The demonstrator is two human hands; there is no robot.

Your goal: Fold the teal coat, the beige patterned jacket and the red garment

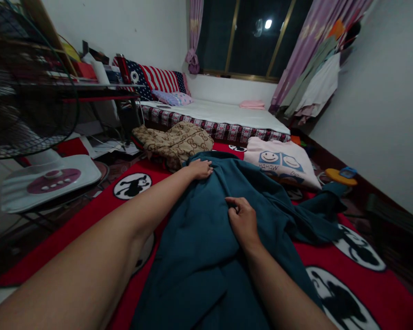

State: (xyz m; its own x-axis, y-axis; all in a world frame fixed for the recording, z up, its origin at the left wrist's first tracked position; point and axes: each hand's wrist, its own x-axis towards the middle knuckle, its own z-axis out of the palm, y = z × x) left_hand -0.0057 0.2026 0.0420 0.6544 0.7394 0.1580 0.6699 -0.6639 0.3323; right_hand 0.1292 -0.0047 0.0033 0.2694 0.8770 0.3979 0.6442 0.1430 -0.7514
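Observation:
A dark teal garment (206,247) lies spread over a red blanket (392,293) printed with black-and-white cartoon circles. My left hand (200,168) rests at the garment's far edge, its fingers curled down onto the cloth and gripping that edge. Nearer to me, my right hand (242,220) sits on the middle of the garment, fingers bent and pinching a fold of the teal fabric. Both forearms reach in from the bottom of the view.
A brown patterned garment (174,142) and a pink smiley-face shirt (278,162) lie beyond the teal one. A standing fan (27,91) and its white base (48,181) are at the left. A mattress (220,114) sits under the window; clothes hang at the right wall.

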